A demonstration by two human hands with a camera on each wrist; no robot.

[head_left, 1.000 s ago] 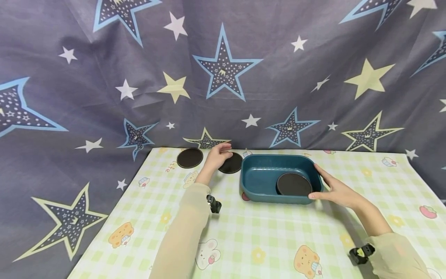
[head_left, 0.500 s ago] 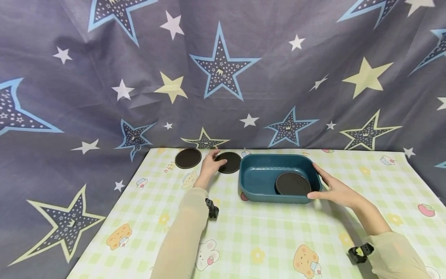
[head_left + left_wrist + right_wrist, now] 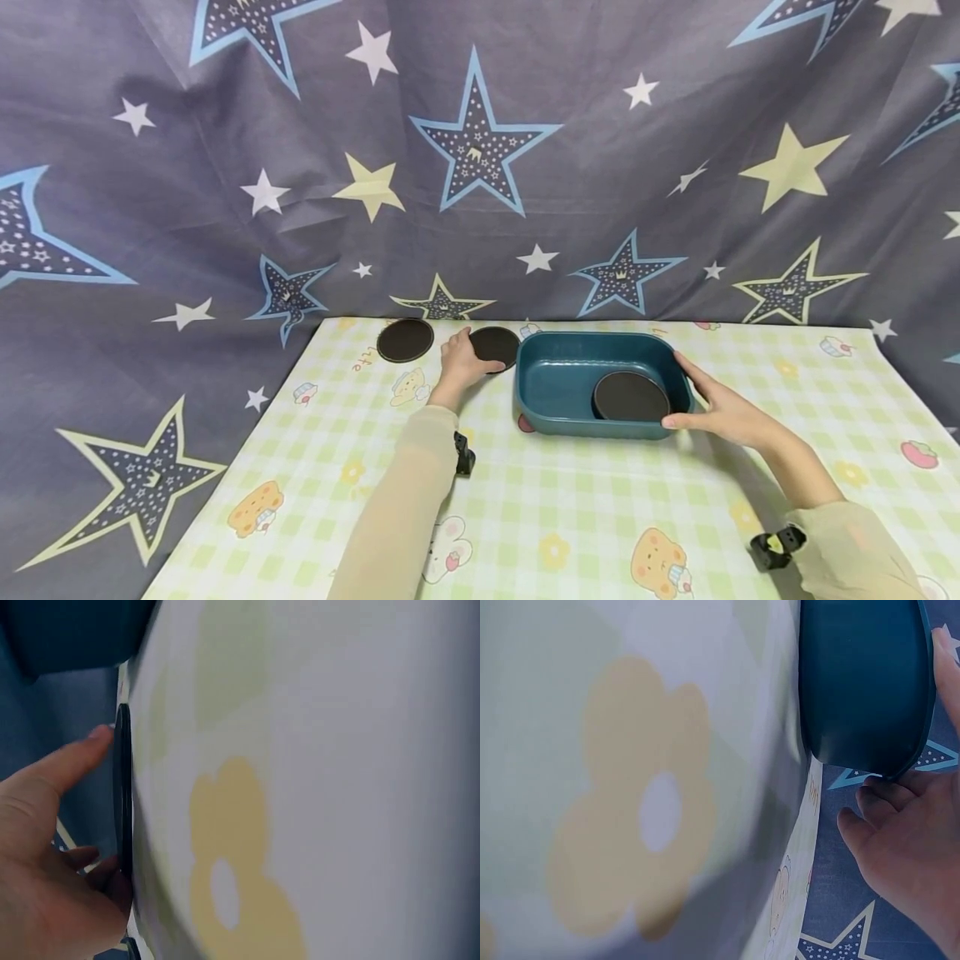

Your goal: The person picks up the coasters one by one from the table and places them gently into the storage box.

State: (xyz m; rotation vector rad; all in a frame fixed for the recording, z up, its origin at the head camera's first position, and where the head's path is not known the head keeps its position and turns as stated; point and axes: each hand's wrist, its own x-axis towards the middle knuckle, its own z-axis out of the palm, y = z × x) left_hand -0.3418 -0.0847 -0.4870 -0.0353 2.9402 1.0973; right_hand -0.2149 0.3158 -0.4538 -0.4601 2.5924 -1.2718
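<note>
My left hand [image 3: 462, 361] is at the left side of a round black coaster [image 3: 497, 348] lying flat on the table. Its thumb lies at the near edge, and in the left wrist view the curled fingers meet the opposite edge of the coaster [image 3: 123, 795]. My right hand [image 3: 723, 410] grips the right end of a teal rectangular container [image 3: 555, 423], thumb at the near corner and fingers at the far one. Inside the container, at its right, lies another black coaster [image 3: 632, 397]. A third coaster [image 3: 405, 341] lies farther left on the table.
A green-and-white checked cloth [image 3: 570, 492] with cartoon prints covers the table. Directly behind the table's back edge hangs a grey curtain [image 3: 585, 192] with stars. The container's left wall stands close beside the middle coaster.
My left hand draws back off the middle coaster to its left, then settles at its edge with the thumb on the near side. My right hand and the container stay in place.
</note>
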